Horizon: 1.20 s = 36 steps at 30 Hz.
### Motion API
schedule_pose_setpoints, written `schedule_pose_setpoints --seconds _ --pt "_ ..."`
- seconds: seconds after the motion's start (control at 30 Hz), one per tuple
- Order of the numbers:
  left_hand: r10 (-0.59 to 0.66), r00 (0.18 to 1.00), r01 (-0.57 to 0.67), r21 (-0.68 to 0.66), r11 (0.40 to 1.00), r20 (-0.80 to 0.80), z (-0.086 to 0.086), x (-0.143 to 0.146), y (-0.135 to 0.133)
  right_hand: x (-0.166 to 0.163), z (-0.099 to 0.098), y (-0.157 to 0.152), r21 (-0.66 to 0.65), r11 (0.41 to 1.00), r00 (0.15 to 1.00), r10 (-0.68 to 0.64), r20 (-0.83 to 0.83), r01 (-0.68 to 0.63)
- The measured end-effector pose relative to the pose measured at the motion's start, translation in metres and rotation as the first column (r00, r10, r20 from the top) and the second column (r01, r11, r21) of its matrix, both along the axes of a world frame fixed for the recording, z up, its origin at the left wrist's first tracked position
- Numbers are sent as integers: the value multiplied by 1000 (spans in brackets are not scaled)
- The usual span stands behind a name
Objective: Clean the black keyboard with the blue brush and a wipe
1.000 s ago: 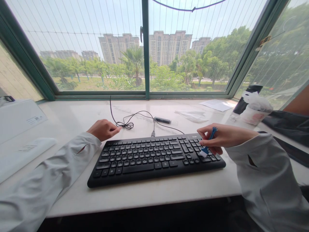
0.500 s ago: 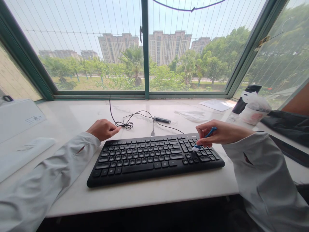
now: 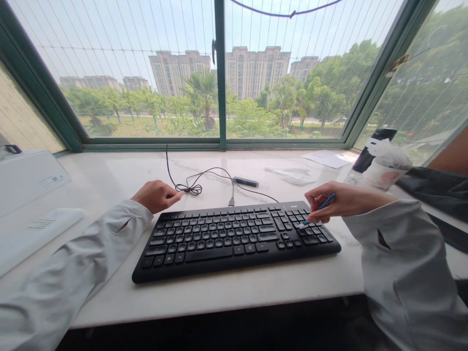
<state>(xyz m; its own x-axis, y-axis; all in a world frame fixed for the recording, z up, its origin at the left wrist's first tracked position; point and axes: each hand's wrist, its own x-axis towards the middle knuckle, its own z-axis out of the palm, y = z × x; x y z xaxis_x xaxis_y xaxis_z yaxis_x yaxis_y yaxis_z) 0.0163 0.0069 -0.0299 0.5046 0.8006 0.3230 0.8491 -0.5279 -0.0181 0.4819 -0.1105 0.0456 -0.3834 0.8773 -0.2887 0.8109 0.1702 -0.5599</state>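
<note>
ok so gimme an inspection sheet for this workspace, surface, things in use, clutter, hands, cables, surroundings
surface: pale desk, glossy, faintly veined
things in use: black keyboard flat on the desk; blue brush, bristles at the keys toward the right end
clutter: dark tool, clear plastic and paper behind; white box at left
hands: right hand grips the brush; left hand beside the cable, contact unclear
cables: cable loosely bundled; plug at the keyboard's back edge
surroundings: window, trees and buildings outside
</note>
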Motion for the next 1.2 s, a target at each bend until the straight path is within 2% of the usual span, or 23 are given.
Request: schedule_pose_setpoints --seconds 0.17,0.37,0.53,0.73,0.83,0.93,1.2 --pt "12 1000 -12 3 1000 -9 -1 0 0 20 1 -2 -42 996 992 -77 103 82" --pt "25 1000 -25 -13 1000 -13 1 2 -2 39 1 -5 -29 994 989 -98 109 102" --pt "22 1000 -22 -4 1000 -14 2 2 -2 29 5 -7 103 992 996 -74 44 69" --pt "17 1000 -17 -12 1000 -19 1 1 -1 0 1 -3 224 974 994 47 -95 -25" --pt "14 1000 -14 -14 1000 -25 1 1 0 -12 -5 -1 207 977 987 87 -138 -57" --pt "10 1000 -10 -12 1000 -11 0 0 0 -14 -9 3 181 981 991 84 -105 -64" --pt "3 1000 -4 -15 1000 -8 1 2 -1 14 -10 7 73 997 1000 2 -3 -1"
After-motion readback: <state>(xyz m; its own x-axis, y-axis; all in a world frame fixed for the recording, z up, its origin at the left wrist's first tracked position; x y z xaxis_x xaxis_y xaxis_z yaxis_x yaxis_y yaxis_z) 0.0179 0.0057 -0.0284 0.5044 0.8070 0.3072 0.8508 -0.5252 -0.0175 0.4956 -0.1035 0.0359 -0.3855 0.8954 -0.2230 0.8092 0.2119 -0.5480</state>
